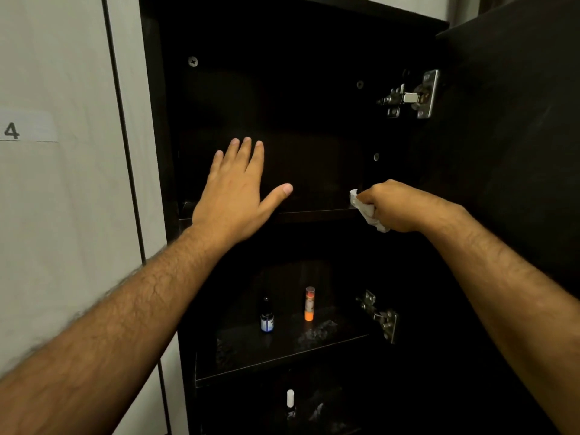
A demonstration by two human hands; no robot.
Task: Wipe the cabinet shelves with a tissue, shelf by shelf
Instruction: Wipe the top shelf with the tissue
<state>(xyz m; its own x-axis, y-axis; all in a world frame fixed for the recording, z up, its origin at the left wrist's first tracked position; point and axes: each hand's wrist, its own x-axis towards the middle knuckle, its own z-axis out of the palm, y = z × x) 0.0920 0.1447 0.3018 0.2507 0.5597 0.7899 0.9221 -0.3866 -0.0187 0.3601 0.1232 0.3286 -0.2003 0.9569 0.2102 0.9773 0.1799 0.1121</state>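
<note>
Where the curled fingers of the right hand [396, 206] close round the crumpled white paper tissue [366, 211], most of the wad is hidden inside the fist; only a creased edge pokes out above the knuckles and a torn-looking tail hangs below the palm. The tissue sits at the right end of the upper dark wooden shelf [317, 212], at its front lip, though whether it actually presses the board cannot be told in the gloom. The left hand [236, 191] is spread flat, fingers straight and thumb splayed wide, holding nothing, its palm over the left part of the same shelf. The tall black cabinet [157, 127] swallows detail: its back wall is nearly featureless apart from screw heads. A silver metal door hinge [412, 96] shows on the open dark door [514, 127] at right. On the middle shelf [251, 356] stand a small dark dropper bottle with a blue-and-white label [267, 318] and an orange-based tube with a clear cap [309, 304], well apart; pale smears mark the surface. Lower down, a small white capped item [290, 398] is too dim to identify.
</note>
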